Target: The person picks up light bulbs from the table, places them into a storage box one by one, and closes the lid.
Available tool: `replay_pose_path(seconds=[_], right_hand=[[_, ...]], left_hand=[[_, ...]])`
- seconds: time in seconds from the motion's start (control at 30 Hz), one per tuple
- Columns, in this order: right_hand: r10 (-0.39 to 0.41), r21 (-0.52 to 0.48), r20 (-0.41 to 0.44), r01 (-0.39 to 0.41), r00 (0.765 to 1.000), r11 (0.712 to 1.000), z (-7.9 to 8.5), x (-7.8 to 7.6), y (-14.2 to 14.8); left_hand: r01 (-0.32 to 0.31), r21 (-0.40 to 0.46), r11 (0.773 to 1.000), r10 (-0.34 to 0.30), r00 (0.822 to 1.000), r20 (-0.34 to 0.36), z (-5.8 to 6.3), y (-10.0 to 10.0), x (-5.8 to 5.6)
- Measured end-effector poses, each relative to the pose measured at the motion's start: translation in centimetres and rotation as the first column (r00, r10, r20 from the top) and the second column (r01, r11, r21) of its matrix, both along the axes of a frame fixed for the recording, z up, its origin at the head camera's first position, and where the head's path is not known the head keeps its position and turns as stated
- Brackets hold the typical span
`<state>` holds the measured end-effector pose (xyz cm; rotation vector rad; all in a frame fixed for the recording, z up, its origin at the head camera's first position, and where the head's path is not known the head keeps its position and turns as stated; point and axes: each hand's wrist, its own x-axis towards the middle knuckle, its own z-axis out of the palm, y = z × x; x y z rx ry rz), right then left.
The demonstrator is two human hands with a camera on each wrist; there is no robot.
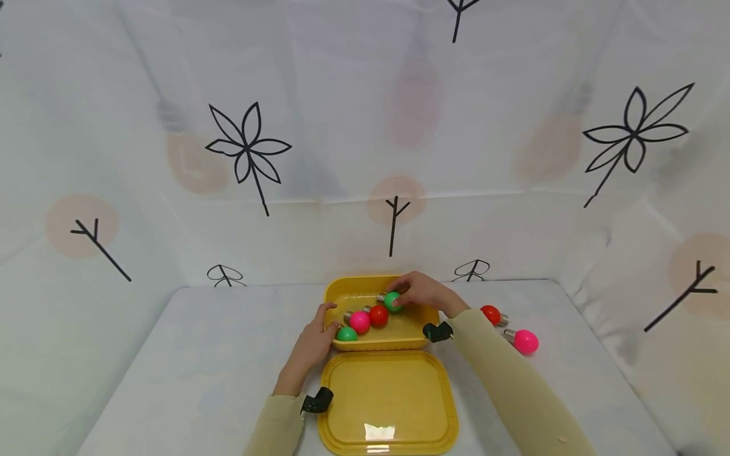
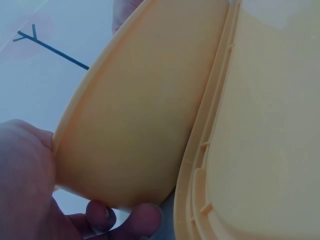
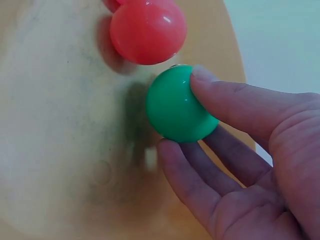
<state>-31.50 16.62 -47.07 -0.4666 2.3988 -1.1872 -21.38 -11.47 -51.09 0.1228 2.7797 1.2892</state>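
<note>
A yellow plastic tub (image 1: 399,345) stands near the back of the table. My left hand (image 1: 312,341) grips its left wall, the thumb over the rim and the fingers outside, as the left wrist view shows. Inside the tub, my right hand (image 1: 426,292) pinches a green light bulb (image 3: 175,105) between thumb and fingers, its metal base pointing left in the head view. Lined up beside it are a red bulb (image 1: 379,316), a pink bulb (image 1: 359,322) and, at the front left corner, another green bulb (image 1: 346,334).
A yellow lid (image 1: 388,386) lies flat directly in front of the tub. To the right on the white-covered table are a red bulb (image 1: 489,314) and a pink bulb (image 1: 526,342). A patterned white cloth (image 1: 319,240) hangs behind.
</note>
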Motion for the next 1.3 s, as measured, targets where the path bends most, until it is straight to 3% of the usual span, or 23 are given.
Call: replay_pose_path(seconds=[0.47, 0.83, 1.3], right_hand=[[0.000, 0.000, 0.000, 0.000, 1.000, 1.000, -0.02, 0.13, 0.22], [-0.019, -0.029, -0.021, 0.019, 1.000, 0.999, -0.10, 0.18, 0.07], [-0.005, 0.011, -0.049, 0.006, 0.999, 1.000, -0.40, 0.41, 0.07]], left_hand=[[0.032, 0.031, 0.999, -0.032, 0.999, 0.005, -0.18, 0.01, -0.24], [0.005, 0.007, 1.000, -0.006, 0.999, 0.044, 0.29, -0.20, -0.36], [0.025, 0.043, 0.999, -0.027, 0.998, 0.051, -0.14, -0.34, -0.56]])
